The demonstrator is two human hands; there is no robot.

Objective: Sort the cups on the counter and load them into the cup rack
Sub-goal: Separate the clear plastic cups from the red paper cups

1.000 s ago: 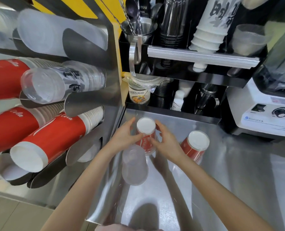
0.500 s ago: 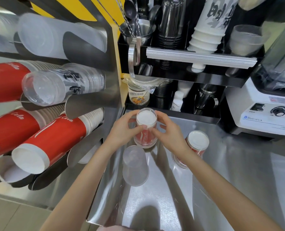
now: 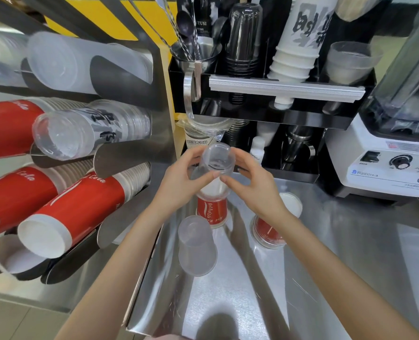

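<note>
Both hands hold a clear plastic cup (image 3: 216, 160) upside down, just above the counter. My left hand (image 3: 179, 184) grips its left side and my right hand (image 3: 255, 188) its right side. Directly below it a red paper cup (image 3: 212, 211) stands upside down, its white base partly inside the clear cup's mouth. A frosted plastic cup (image 3: 196, 246) stands upside down nearer to me. Another upside-down red cup (image 3: 268, 230) sits to the right, partly hidden by my right wrist. The cup rack (image 3: 130, 154) on the left holds rows of red, clear and frosted cups lying on their sides.
A black organiser (image 3: 284, 88) at the back holds a metal jug with spoons, black cups and white printed cups. A white blender (image 3: 387, 165) stands at the right. The steel counter (image 3: 350, 266) stretches toward me and to the right.
My hands have risen with the clear cup, drawing it up off the red cup, which stays on the counter. The view has shifted slightly.
</note>
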